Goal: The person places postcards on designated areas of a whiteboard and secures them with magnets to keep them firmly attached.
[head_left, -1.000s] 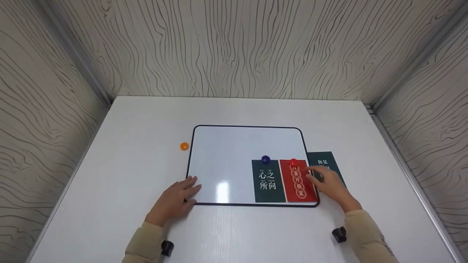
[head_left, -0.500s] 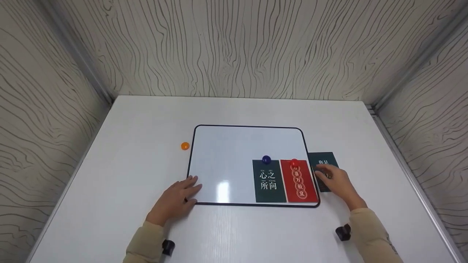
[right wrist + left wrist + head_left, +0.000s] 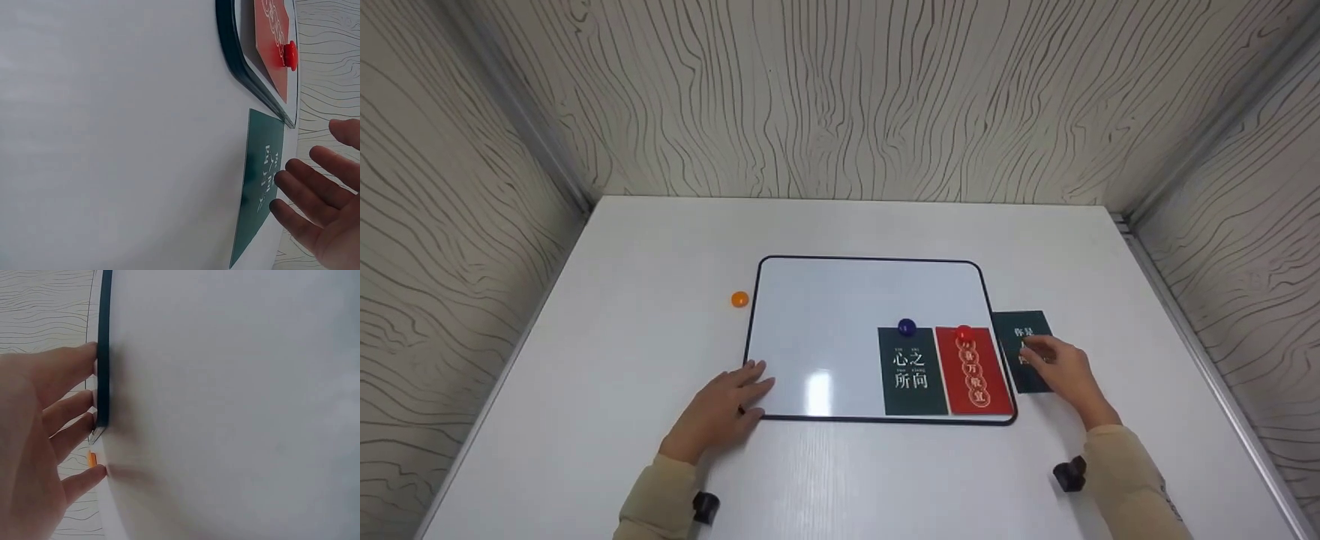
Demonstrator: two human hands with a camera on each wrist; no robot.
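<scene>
A small whiteboard [image 3: 817, 322] with a black frame lies on the table. My left hand [image 3: 720, 409] rests on its lower left corner with the fingers spread; the left wrist view shows those fingertips along the dark frame [image 3: 103, 354]. On the board a dark green card [image 3: 913, 397] has a blue magnet [image 3: 907, 328] at its top edge, and a red card [image 3: 960, 382] beside it has a red magnet [image 3: 964, 333]. My right hand [image 3: 1069, 375] hovers over another green card [image 3: 1009, 326] lying right of the board, its fingers holding nothing.
An orange magnet [image 3: 740, 299] lies on the table just left of the board. Patterned panels [image 3: 840, 97] stand behind and at both sides of the white table [image 3: 660, 240]. Black wrist devices show at both sleeves.
My right hand has moved right, from the red card across the board's edge to the loose green card. The left hand stays in place at the corner.
</scene>
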